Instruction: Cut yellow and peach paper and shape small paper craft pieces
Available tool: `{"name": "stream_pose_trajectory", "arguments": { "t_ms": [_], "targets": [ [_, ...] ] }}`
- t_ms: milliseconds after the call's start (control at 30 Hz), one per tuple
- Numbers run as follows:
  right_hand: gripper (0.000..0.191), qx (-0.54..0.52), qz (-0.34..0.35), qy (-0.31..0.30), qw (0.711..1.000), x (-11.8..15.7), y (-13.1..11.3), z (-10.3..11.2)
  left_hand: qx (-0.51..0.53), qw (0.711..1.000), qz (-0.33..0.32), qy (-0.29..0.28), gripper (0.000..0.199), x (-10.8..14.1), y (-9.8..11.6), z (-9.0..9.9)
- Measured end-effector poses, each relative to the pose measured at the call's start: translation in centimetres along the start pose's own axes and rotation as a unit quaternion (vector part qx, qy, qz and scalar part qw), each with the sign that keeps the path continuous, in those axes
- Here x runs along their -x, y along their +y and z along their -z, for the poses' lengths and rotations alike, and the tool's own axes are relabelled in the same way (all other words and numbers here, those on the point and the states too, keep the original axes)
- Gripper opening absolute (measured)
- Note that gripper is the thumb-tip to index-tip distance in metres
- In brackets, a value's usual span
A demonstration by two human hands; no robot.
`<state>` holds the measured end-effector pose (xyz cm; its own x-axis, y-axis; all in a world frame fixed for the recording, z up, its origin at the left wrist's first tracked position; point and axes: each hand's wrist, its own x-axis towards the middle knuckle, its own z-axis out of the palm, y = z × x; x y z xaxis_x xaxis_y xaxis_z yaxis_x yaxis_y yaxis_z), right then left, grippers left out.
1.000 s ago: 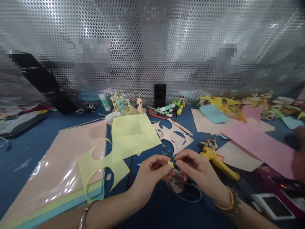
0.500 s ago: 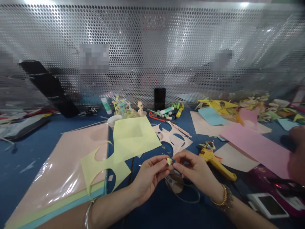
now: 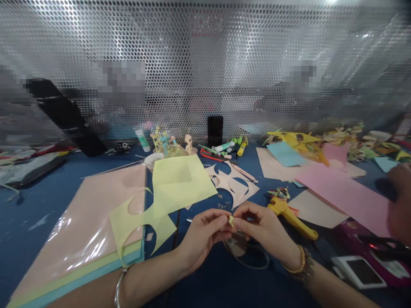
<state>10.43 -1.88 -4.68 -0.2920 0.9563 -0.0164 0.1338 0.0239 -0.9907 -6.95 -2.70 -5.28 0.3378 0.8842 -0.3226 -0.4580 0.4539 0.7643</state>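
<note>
Between my fingertips is a small pale yellow folded paper piece (image 3: 231,220). My left hand (image 3: 205,235) pinches it from the left, thumb against the fingers. From the other side my right hand (image 3: 265,229) grips it with thumb and index finger; the fingers partly cover the piece. Under the hands lies a rounded greyish item (image 3: 236,244) with a thin cable, mostly hidden. Just beyond the hands is a cream paper sheet (image 3: 242,194) with curved shapes cut out. A yellow sheet (image 3: 180,184) and a cut yellow scrap (image 3: 128,222) lie to the left.
A plastic-wrapped pack of coloured paper (image 3: 96,209) covers the left. To the right are a yellow glue gun (image 3: 293,216), a pink sheet (image 3: 345,199) and a white device (image 3: 359,272). Small paper figures (image 3: 165,143) and a phone (image 3: 215,129) stand at the back. Another person's hand (image 3: 400,201) shows at right.
My hands have come closer together around the small yellow paper piece. My right thumb now presses on it, and less of it shows. The things on the table have stayed put.
</note>
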Motion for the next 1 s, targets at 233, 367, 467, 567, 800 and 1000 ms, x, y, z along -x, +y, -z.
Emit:
{"name": "stream_pose_trajectory", "arguments": {
  "t_ms": [233,367,467,567,800,1000],
  "targets": [
    [0.026,-0.066,-0.04,-0.032,0.996,-0.4,0.4,-0.1,-0.011,1.0,0.005,-0.004,0.02,0.1,0.1,0.0],
    [0.028,-0.085,-0.061,-0.039,0.994,-0.4,0.6,0.0,-0.008,1.0,0.005,0.0,0.024,0.2,0.1,-0.2],
    [0.029,-0.094,-0.073,-0.045,0.992,-0.3,0.8,-0.2,-0.028,1.0,-0.007,0.005,0.023,0.3,0.2,-0.4],
    [0.03,-0.094,-0.075,-0.045,0.992,-0.1,0.8,-0.4,-0.047,0.999,-0.02,0.006,0.02,0.5,0.4,-0.5],
    [0.02,-0.032,-0.002,-0.004,0.999,0.5,-0.1,-0.6,-0.048,0.998,-0.029,0.014,0.02,0.4,0.3,-0.4],
    [0.013,0.107,0.06,0.002,0.992,0.6,-0.7,-0.9,-0.066,0.997,-0.027,0.003,0.021,0.5,0.1,-0.2]
  ]
}}
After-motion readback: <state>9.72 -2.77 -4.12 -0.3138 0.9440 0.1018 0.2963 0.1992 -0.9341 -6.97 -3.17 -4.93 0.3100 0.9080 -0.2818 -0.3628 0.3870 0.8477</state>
